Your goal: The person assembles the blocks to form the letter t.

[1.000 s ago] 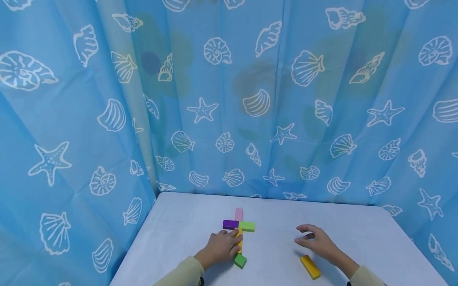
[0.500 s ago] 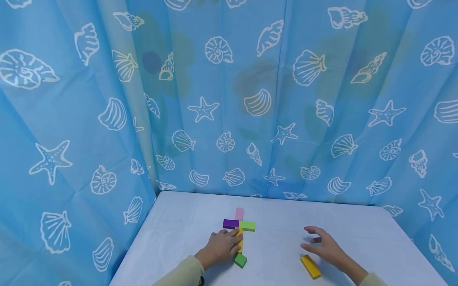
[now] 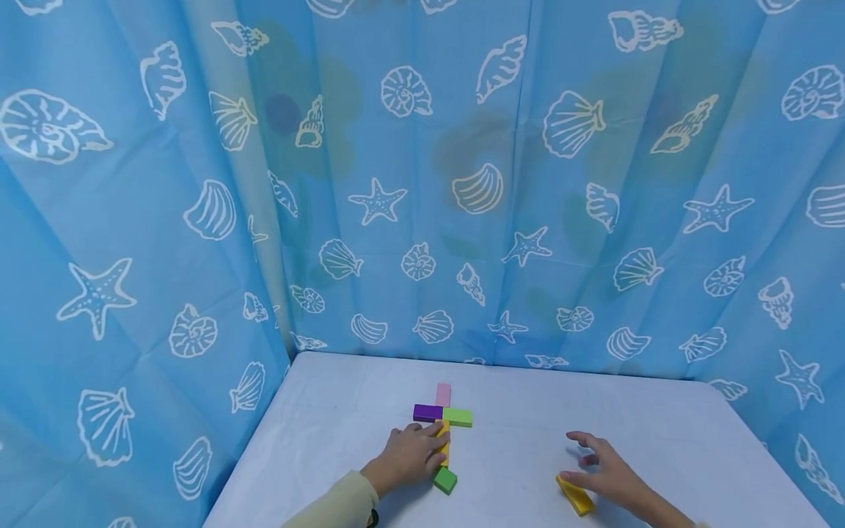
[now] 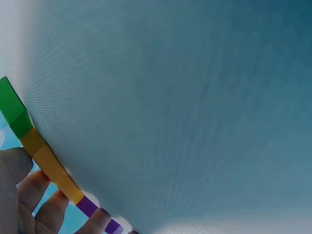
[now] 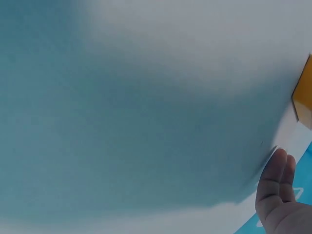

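Observation:
My left hand (image 3: pixel 408 456) rests on a yellow block (image 3: pixel 445 426), its thumb and fingers spread along it. In the left wrist view they touch one side of this block (image 4: pixel 56 170). A green block (image 3: pixel 445 480) lies at its near end. Beyond the far end sit a purple block (image 3: pixel 428 413), a lime block (image 3: pixel 458 417) and a pink block (image 3: pixel 444 394), forming a cross shape. My right hand (image 3: pixel 610 473) hovers with thumb and forefinger parted over a second yellow block (image 3: pixel 579 500). Whether the thumb touches that block, I cannot tell.
A white-covered table (image 3: pixel 508 455) carries all the blocks. Behind it and to its left hangs a blue curtain (image 3: pixel 396 293) with white seashell prints. The table's far edge meets the curtain.
My right hand has shifted right and then nearer, its thumb now overlapping the far end of the loose yellow block. Its fingers have parted more. The left hand stays in place.

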Demonstrator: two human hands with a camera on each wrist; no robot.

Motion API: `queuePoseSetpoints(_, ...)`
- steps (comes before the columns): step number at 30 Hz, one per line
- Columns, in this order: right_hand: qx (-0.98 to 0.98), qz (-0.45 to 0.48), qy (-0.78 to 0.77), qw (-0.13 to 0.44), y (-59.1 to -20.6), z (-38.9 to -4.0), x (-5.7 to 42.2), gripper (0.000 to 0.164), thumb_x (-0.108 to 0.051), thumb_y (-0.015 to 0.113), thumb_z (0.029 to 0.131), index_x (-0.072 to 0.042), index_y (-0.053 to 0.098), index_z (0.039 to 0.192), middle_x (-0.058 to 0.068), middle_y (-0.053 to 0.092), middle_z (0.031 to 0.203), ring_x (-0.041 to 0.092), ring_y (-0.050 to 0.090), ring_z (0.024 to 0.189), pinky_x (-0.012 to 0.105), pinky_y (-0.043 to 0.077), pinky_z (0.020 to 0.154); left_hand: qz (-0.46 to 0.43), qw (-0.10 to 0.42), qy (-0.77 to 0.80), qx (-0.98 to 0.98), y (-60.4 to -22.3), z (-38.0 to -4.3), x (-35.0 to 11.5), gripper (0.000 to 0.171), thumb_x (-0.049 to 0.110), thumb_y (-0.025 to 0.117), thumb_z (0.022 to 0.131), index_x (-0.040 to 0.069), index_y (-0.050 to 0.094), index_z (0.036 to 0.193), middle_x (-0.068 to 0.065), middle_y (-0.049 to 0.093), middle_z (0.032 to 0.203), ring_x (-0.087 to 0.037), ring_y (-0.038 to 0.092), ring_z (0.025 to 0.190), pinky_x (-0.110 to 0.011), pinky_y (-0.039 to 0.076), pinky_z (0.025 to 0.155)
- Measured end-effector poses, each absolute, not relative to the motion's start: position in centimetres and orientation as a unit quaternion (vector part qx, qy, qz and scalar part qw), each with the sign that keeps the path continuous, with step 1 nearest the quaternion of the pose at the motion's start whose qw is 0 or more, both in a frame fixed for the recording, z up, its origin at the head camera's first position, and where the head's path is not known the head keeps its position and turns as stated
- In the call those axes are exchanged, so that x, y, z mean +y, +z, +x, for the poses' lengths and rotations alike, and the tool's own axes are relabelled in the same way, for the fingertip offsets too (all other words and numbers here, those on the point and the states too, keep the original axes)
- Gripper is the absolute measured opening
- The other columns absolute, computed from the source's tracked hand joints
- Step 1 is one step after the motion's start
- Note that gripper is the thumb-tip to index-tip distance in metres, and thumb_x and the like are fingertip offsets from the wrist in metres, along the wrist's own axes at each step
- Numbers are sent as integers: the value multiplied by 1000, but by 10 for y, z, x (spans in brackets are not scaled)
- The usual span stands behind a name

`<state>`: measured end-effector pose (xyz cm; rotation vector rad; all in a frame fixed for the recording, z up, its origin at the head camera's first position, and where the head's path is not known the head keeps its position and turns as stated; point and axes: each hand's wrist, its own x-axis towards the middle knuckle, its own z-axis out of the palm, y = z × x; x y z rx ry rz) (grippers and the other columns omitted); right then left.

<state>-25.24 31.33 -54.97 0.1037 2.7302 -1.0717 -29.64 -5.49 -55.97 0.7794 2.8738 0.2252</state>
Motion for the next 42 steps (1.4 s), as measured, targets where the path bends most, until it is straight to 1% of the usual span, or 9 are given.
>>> queuePoseSetpoints(7,927,54,-354,112,-558,-252,311,92,-47,87,70,-3,46,140,16,58,120,21,56,93,34,57,75,256,80,76,960,-560,-296,-54,47,49,50,100,34,50,144,12,42,155,-34,52,131,-65,46,96)
queuePoseSetpoints(12,933,70,-332,117,-559,-246,308,88,-55,85,67,3,54,125,10,60,99,20,53,83,31,54,71,257,80,69,961,-559,-295,-54,47,49,50,100,35,50,145,12,41,156,-33,53,129,-64,47,96)
queuePoseSetpoints(15,935,80,-323,123,-559,-243,306,83,-57,85,67,3,57,117,9,59,94,19,52,80,30,52,69,256,84,71,961,-556,-294,-55,47,49,50,100,35,49,145,12,41,156,-34,52,130,-65,47,96)
queuePoseSetpoints(21,936,84,-310,143,-559,-241,302,74,-54,86,67,2,62,109,8,60,93,19,52,80,30,51,70,255,85,77,960,-553,-294,-55,47,48,50,101,34,49,145,11,41,156,-34,52,131,-65,46,97)
queuePoseSetpoints(27,937,56,-310,149,-561,-241,300,49,-38,87,72,-4,67,101,3,63,93,18,53,82,35,53,77,252,89,69,961,-554,-293,-55,47,49,49,101,35,49,145,11,41,156,-33,52,130,-63,47,96)
queuePoseSetpoints(33,937,25,-314,149,-556,-241,294,36,-23,87,73,-9,70,102,0,65,94,15,57,84,41,54,83,254,87,69,961,-556,-293,-55,47,50,48,101,35,48,146,12,41,156,-33,52,131,-63,47,97)
queuePoseSetpoints(35,938,20,-313,150,-553,-241,294,37,-22,87,72,-9,70,104,0,65,96,15,58,86,43,55,85,255,85,69,961,-557,-294,-55,48,50,48,101,35,48,146,12,40,156,-33,52,131,-64,47,97)
queuePoseSetpoints(37,940,20,-309,146,-550,-242,295,41,-24,87,73,-7,70,106,1,65,99,16,60,88,44,56,85,257,81,68,960,-557,-295,-56,48,50,48,101,35,48,146,11,40,156,-33,52,130,-64,47,96)
queuePoseSetpoints(42,942,44,-305,135,-547,-240,306,48,-37,82,78,-4,69,109,3,66,98,17,59,85,39,56,77,260,78,68,960,-559,-296,-56,48,50,49,100,35,48,146,11,40,156,-33,53,129,-64,48,96)
